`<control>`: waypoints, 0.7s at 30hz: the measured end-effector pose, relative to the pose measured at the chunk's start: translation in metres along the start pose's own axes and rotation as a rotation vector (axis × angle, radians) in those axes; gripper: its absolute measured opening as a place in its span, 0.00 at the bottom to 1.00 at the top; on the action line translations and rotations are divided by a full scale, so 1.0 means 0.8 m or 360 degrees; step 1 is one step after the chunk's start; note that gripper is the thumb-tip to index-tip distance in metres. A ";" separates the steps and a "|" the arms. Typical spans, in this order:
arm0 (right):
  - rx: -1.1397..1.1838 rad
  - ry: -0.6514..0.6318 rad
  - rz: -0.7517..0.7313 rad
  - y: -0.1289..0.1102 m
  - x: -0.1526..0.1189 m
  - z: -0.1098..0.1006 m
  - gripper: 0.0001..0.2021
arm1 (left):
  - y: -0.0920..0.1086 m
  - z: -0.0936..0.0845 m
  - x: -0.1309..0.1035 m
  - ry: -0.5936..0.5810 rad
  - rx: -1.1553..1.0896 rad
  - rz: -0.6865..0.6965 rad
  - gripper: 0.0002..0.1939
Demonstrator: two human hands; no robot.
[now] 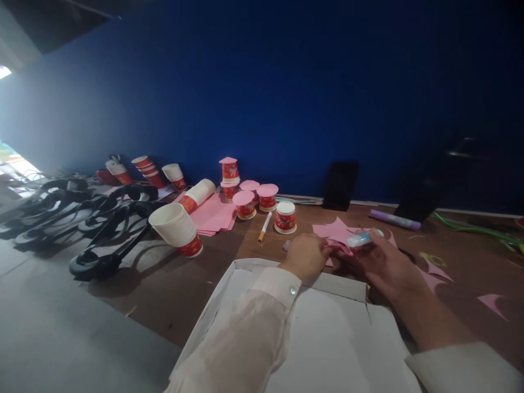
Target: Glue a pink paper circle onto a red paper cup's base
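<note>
My right hand (391, 267) is closed around a small clear glue bottle (362, 239) with a bluish label, held tilted above the table. My left hand (307, 255) is closed, its fingertips pinching at a piece of pink paper (329, 262) close to the right hand's fingers. Behind both hands lie cut pink paper scraps (336, 227). An upside-down red paper cup (285, 217) with a white base stands just beyond my left hand. What lies under the fingertips is partly hidden.
A white box lid (327, 333) lies in front of me. Leftward are pink-topped cups (244, 204), a marker (265, 226), pink sheets (215, 214), a leaning cup stack (176, 229) and black headset-like straps (110, 234). Scissors (433, 258) and a purple tube (395, 219) lie right.
</note>
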State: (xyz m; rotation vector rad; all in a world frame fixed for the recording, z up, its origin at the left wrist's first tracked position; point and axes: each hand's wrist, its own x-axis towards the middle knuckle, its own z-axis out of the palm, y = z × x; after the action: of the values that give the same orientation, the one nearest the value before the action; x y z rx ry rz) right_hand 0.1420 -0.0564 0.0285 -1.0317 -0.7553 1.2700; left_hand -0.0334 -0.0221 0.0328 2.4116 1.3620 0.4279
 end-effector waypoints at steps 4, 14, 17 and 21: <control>-0.0623 0.0116 -0.0181 0.003 -0.004 -0.001 0.17 | -0.006 0.001 0.007 0.0005 -0.0086 -0.0101 0.21; -0.1732 0.0194 -0.0518 0.012 -0.006 0.004 0.18 | -0.015 0.006 0.019 -0.0004 -0.0153 -0.0184 0.18; -0.1825 0.0166 -0.0625 0.017 0.002 0.003 0.17 | -0.014 0.006 0.021 -0.0022 -0.0156 -0.0204 0.19; -0.1823 0.0050 -0.0687 0.022 0.009 0.004 0.18 | -0.012 0.003 0.022 -0.0052 -0.0134 -0.0208 0.20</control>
State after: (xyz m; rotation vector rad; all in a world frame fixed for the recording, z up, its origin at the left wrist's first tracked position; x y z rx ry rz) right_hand 0.1335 -0.0490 0.0125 -1.6384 -1.6509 0.3650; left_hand -0.0310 -0.0027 0.0282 2.2377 1.4474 0.4016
